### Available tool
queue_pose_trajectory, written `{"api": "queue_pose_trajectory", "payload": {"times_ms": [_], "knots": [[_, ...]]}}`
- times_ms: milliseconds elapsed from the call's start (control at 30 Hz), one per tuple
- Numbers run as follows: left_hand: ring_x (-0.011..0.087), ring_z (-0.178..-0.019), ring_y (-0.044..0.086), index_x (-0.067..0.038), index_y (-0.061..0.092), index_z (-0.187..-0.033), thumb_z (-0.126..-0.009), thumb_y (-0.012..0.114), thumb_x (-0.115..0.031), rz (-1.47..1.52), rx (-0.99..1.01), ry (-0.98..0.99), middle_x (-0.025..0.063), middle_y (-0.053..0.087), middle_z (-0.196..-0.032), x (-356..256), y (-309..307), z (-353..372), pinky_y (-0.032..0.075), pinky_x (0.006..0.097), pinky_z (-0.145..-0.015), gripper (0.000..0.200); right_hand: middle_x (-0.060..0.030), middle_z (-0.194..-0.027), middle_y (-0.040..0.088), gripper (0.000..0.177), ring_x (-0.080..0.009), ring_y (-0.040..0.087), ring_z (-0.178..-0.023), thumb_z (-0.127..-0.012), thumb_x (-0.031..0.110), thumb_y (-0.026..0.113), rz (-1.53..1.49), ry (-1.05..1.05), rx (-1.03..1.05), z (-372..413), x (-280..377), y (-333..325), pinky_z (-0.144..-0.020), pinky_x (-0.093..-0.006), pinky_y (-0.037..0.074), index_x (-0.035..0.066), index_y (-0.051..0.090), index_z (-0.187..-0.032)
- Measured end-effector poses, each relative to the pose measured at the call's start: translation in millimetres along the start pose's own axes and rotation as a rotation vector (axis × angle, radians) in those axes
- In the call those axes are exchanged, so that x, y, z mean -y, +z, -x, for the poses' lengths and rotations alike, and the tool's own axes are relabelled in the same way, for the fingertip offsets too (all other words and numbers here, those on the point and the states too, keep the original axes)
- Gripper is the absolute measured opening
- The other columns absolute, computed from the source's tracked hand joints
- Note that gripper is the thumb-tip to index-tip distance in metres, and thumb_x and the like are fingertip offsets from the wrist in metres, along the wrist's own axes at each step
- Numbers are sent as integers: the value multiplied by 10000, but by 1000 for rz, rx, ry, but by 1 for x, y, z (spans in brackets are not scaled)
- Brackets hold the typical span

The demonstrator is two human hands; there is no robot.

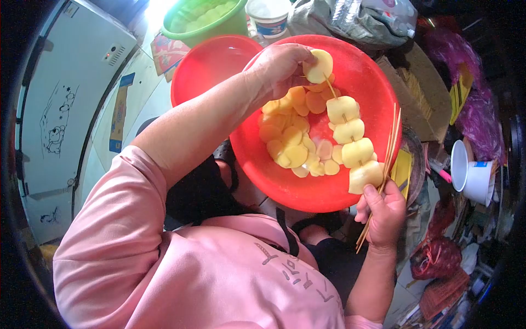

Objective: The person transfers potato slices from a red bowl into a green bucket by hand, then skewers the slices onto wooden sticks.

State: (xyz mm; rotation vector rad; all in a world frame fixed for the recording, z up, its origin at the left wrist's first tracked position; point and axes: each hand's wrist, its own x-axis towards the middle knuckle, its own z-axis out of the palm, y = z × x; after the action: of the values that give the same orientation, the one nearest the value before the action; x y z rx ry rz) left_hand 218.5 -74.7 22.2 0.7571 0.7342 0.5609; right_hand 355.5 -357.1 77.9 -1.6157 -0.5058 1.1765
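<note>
My left hand (282,68) pinches a round pale-yellow potato slice (318,67) at the far end of a bamboo skewer (332,90). Several more potato slices (349,131) are threaded along that skewer, spaced apart. At its near end my right hand (382,211) is closed around a bundle of bare bamboo skewers (391,148), with its thumb by the lowest threaded slice (366,176). Both hands are over a large red basin (307,197). Inside it lies a pile of loose potato slices (290,140), partly behind the left hand.
A second red basin (211,60) stands at the left, with a green tub (205,24) of pale pieces behind it. A white bucket (268,16) is at the back. On the right are cardboard (413,93), a white container (474,175) and a red net bag (436,257).
</note>
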Motion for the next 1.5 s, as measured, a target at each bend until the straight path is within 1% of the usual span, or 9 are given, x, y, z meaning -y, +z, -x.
{"api": "queue_pose_trajectory", "payload": {"times_ms": [100, 267, 500, 567, 700, 900, 967, 1067, 1500], "knots": [[237, -805, 621, -6, 561, -925, -799, 587, -95, 22, -1, 5, 114, 602, -897, 1, -1, -2, 525, 375, -752, 156, -19, -599, 563, 169, -56, 472, -419, -871, 160, 585, -5, -5, 3, 0, -2, -1, -387, -165, 375, 19, 575, -964], [225, -818, 624, -1, 587, -923, -791, 601, -104, -121, 45, 74, 108, 603, -889, -3, 10, 10, 537, 381, -750, 168, -19, -609, 563, 175, -53, 476, -432, -868, 146, 584, 7, -3, -3, 1, 0, -1, -393, -165, 389, 12, 576, -980], [217, -833, 627, 14, 606, -928, -817, 579, -103, -134, 16, 2, 112, 610, -920, 0, 30, 27, 548, 364, -727, 163, -24, -662, 574, 160, -59, 509, -492, -863, 106, 574, 33, 6, 5, 2, 0, -2, -402, -172, 410, 5, 568, -987], [222, -835, 631, 8, 605, -921, -834, 572, -116, -169, -92, 59, 112, 610, -923, 1, 38, 32, 551, 363, -713, 155, -25, -683, 578, 151, -62, 516, -507, -861, 91, 573, 51, -1, 5, 2, -1, -2, -406, -175, 417, 5, 565, -985], [226, -787, 655, 6, 582, -980, -876, 560, -168, -117, -61, 32, 111, 637, -909, 9, 31, 22, 563, 365, -710, 204, -26, -729, 587, 139, -68, 533, -532, -856, 57, 572, 125, -19, -17, 2, -3, 2, -420, -183, 436, 2, 557, -983], [243, -802, 661, 13, 572, -1008, -895, 540, -173, -172, -143, 38, 122, 640, -933, 7, 35, 28, 566, 366, -695, 220, -25, -747, 590, 129, -70, 539, -542, -857, 58, 571, 122, -56, -30, 2, -7, 6, -426, -188, 442, 5, 555, -974], [222, -789, 641, 13, 597, -973, -856, 600, -169, -151, -96, -10, 124, 621, -916, 10, 32, 27, 572, 345, -613, 216, -24, -741, 589, 124, -69, 538, -540, -858, 59, 570, 115, -53, -30, 1, -8, 6, -427, -189, 441, 6, 555, -969], [214, -755, 649, 17, 599, -1007, -867, 596, -194, -200, -19, -53, 122, 635, -895, 19, 31, 26, 575, 330, -589, 254, -23, -728, 586, 115, -69, 536, -535, -859, 61, 569, 116, -54, -23, 0, -8, 5, -428, -189, 440, 7, 554, -959], [215, -739, 659, 16, 599, -1018, -882, 584, -191, -205, 3, -144, 124, 639, -891, 16, 37, 35, 581, 314, -579, 248, -32, -706, 585, 118, -68, 531, -513, -862, 58, 565, 109, -72, -42, 0, -10, 5, -397, -182, 424, -4, 556, -961]]}}
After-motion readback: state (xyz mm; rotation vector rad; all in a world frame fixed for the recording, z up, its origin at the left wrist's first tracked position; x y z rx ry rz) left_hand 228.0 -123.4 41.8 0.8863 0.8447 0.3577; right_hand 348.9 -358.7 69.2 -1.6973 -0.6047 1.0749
